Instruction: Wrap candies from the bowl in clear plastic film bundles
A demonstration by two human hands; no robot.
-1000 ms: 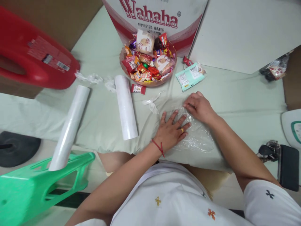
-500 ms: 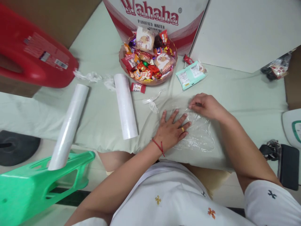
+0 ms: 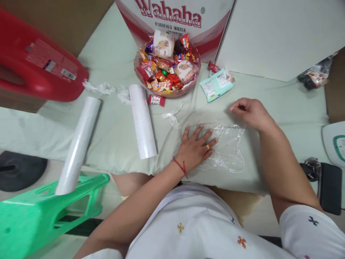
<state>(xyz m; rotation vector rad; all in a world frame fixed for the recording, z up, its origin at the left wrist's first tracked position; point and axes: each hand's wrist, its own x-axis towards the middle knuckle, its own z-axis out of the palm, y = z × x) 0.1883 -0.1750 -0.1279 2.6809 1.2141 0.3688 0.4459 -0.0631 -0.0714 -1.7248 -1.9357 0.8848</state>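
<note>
A clear plastic bag lies spread on the pale green cloth in front of me. My left hand rests flat on its left part, fingers stretched and spread. Beyond the bag's upper right corner is my right hand, thumb and fingertips pinched together. Whether those fingertips hold a bit of thin film cannot be made out. Just left of the bag is a crumpled strip of clear plastic. Farther left lies a white roll of plastic bags.
A bowl of wrapped sweets stands before a Wahaha carton. Beside it lies a mint-green packet. Another roll overhangs the table edge by a green stool. A red jug is far left, a phone right.
My right hand has moved right and slightly away from me, from the bag's upper edge to beyond its corner. The bag's right part looks flatter. My left hand stays put.
</note>
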